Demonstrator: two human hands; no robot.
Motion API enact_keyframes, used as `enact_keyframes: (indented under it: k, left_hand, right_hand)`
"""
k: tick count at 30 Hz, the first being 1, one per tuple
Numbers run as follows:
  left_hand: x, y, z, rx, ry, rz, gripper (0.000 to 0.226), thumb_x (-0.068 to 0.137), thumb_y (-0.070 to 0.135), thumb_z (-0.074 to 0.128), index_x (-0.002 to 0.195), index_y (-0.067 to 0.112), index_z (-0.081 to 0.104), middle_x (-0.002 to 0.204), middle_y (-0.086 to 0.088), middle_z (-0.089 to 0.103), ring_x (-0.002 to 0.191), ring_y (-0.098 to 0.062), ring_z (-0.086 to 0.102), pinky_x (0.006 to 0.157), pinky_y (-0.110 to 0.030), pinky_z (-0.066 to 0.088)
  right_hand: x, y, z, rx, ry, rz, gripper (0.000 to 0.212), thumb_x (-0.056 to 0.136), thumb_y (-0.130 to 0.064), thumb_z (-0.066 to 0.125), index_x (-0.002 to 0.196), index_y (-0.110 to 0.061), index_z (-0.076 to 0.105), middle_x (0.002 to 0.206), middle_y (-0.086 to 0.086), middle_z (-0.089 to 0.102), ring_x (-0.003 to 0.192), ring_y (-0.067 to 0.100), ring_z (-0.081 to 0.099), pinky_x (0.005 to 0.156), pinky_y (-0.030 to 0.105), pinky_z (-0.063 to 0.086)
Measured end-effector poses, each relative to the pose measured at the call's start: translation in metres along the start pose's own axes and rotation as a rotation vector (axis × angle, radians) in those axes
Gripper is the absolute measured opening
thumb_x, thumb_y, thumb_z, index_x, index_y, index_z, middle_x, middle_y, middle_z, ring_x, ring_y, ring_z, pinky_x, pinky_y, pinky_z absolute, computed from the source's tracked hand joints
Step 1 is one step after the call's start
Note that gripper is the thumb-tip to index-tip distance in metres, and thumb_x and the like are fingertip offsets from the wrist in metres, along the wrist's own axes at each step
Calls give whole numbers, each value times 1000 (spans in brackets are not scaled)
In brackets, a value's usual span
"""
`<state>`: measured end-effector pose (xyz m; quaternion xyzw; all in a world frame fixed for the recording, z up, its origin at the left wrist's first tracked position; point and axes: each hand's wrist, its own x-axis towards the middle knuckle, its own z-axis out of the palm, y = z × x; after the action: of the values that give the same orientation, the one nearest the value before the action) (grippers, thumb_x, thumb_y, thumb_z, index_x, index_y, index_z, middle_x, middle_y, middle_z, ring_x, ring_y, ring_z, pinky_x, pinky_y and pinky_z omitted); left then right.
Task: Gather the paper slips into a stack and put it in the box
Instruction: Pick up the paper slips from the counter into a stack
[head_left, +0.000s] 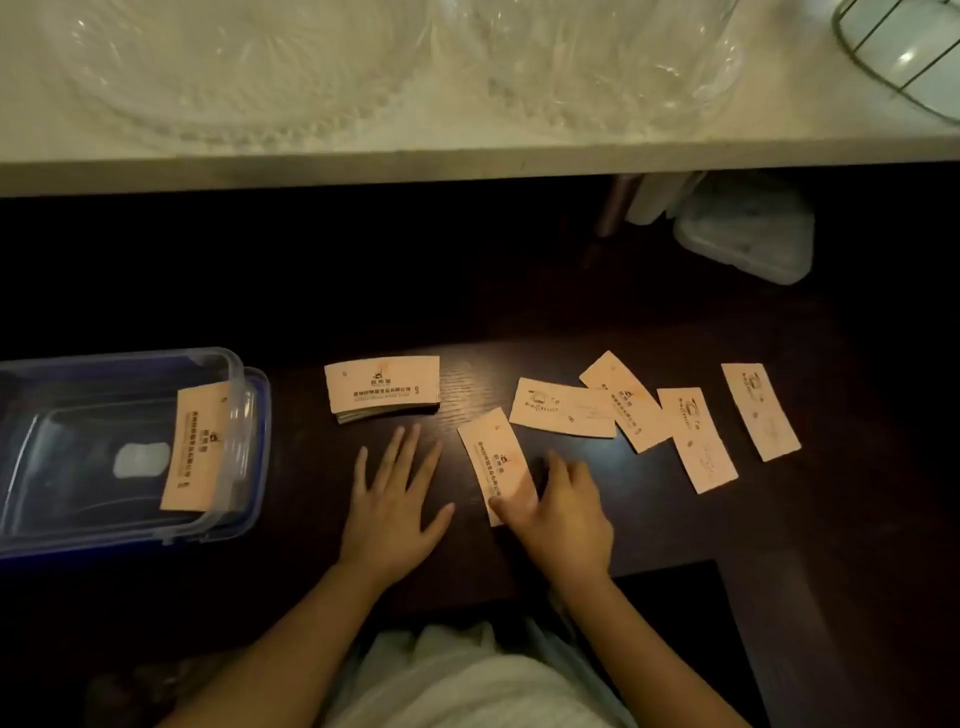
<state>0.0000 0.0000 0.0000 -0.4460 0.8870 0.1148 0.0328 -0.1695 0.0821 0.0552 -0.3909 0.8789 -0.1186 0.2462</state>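
Note:
A stack of pale orange paper slips (383, 387) lies on the dark table, just beyond my left hand (393, 499), which rests flat with fingers spread and holds nothing. My right hand (558, 512) presses its fingers on the near end of a single slip (493, 457). Several more loose slips lie to the right: one (563, 407), one (626, 400), one (698, 439) and one (761, 410). The clear plastic box (244, 395) with a blue rim stands at the left, with one slip (197, 447) leaning inside it.
A pale counter (467, 161) with clear glass dishes runs across the back, above the dark table. A lidded plastic container (748, 234) sits in the shadow under it at right. A wire basket (904, 47) is at the top right corner.

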Motion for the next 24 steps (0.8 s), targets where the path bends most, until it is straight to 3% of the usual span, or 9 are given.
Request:
enact_keyframes:
  k: [5,10,14,18,21,24]
  left_hand:
    - [0,1,-1,12,23,-4,72,80,58,34,143,24,18,152,-10,25,140,-27,18,109,-58,21]
    - [2,1,-3,32,-14,-17,72,80,57,34,143,23,25,153,-9,23,141,-25,15,110,-55,17]
    - [3,0,-1,38,-20,-35,73,80,58,35,143,24,24,153,-8,23,141,-24,14,111,-55,18]
    - [1,1,-1,12,-36,-37,72,80,58,34,144,26,21,154,-6,19,142,-21,9,113,-52,10]
    - [4,4,-3,-57,-32,-80,73,79,57,38,144,28,19,155,-1,10,142,-16,0,113,-47,-1]
    - [18,23,-11,-380,15,-236,68,83,49,49,142,26,24,156,2,9,142,-13,-4,112,-41,-10]
  right_hand:
    - [-1,-3,14,-170,90,-57,90,61,-69,64,125,-10,40,122,10,47,109,26,45,73,38,51]
    - [3,8,18,-183,138,-202,70,65,-49,74,117,-8,50,119,16,53,103,32,50,74,41,49]
    - [10,13,15,-160,81,-234,59,72,-42,69,119,-15,46,121,9,50,109,26,45,84,38,43]
    - [17,20,6,4,31,-216,41,76,-29,66,108,-19,43,108,4,56,100,22,54,77,35,46]
    - [24,31,-6,314,-174,-72,48,72,-22,73,109,-22,44,115,1,55,104,17,55,78,34,54]
    - [26,48,-20,470,-276,-26,55,70,-18,77,114,-23,44,123,1,53,113,15,49,86,34,52]
